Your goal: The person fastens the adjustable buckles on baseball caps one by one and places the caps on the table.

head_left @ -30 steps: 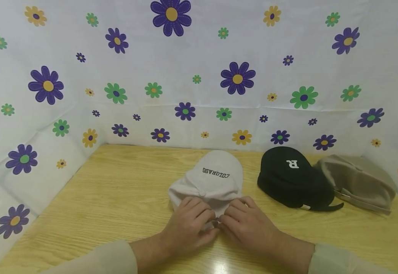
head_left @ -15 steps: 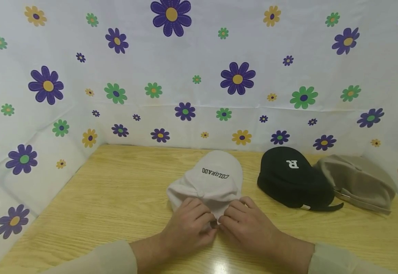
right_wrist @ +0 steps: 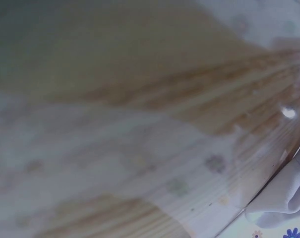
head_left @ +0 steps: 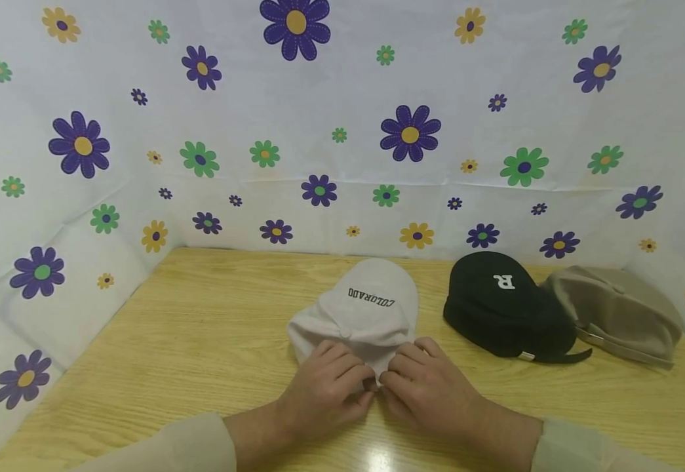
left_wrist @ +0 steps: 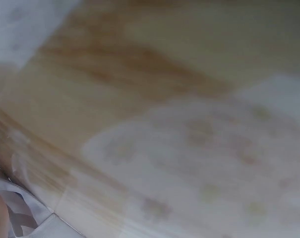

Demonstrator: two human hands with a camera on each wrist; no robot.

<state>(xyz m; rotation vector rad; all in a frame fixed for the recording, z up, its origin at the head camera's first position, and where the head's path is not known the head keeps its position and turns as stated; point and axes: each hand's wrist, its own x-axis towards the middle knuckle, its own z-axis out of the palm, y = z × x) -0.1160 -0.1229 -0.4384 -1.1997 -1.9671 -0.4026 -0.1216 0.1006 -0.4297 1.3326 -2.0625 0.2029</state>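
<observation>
A pale, off-white baseball cap (head_left: 371,282) with dark "COLORADO" lettering lies in the middle of the table in the head view, its lettering upside down to me. At its near edge, my left hand (head_left: 324,387) pinches the cap's strap between thumb and forefinger. My right hand (head_left: 430,383) pinches the same near edge just to the right, the fingertips of both hands almost meeting. A small dark bit shows by the left fingertips; the hands hide most of the strap. In the right wrist view, pale cap fabric (right_wrist: 281,196) shows at the lower right corner.
A black cap (head_left: 495,308) with a white "R" lies to the right, its strap end sticking out. Beyond it a brown cap (head_left: 625,314) overlaps its edge. Flower-print cloth (head_left: 230,118) encloses the wooden table (head_left: 200,341) at the back and sides. Both wrist views are mostly blurred.
The hands stay at the cap's near edge with only tiny finger shifts. The fingertips part slightly, and the dark bit by the left fingertips shows more than a second ago.
</observation>
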